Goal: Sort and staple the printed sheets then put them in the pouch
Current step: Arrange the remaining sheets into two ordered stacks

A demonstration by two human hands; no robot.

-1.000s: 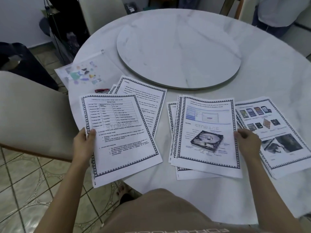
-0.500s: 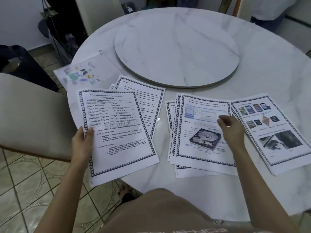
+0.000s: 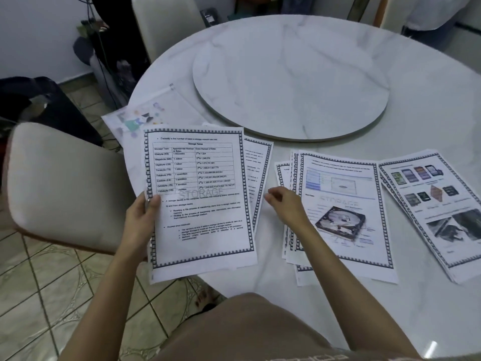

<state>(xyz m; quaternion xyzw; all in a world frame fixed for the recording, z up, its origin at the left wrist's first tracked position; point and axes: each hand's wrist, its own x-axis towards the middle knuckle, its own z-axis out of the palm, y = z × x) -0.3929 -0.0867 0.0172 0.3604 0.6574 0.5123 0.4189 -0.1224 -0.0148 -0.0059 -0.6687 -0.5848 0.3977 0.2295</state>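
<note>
Presently: storage-table sheets (image 3: 200, 201), likely light, floppy, slippery; left hand (image 3: 141, 217) pinches their nine-o'clock edge over the surface (image 3: 429, 105) rim. Right hand (image 3: 283, 204) loosely curled, empty. Best gripped at edges. Pouch (image 3: 140, 118) at eleven o'clock.

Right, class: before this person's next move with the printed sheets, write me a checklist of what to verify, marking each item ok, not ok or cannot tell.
1. Left hand has a secure grip on the table sheet: ok, thumb on top at its left edge.
2. Right hand is free to take a sheet: ok, it holds nothing.
3. Hard-drive pile is squared up: not ok, its sheets are fanned out.
4. Pouch is on the table: ok, beyond the held sheet.
5. Pouch is open: cannot tell.
6. Stapler is at hand: cannot tell, none is in view.
</note>
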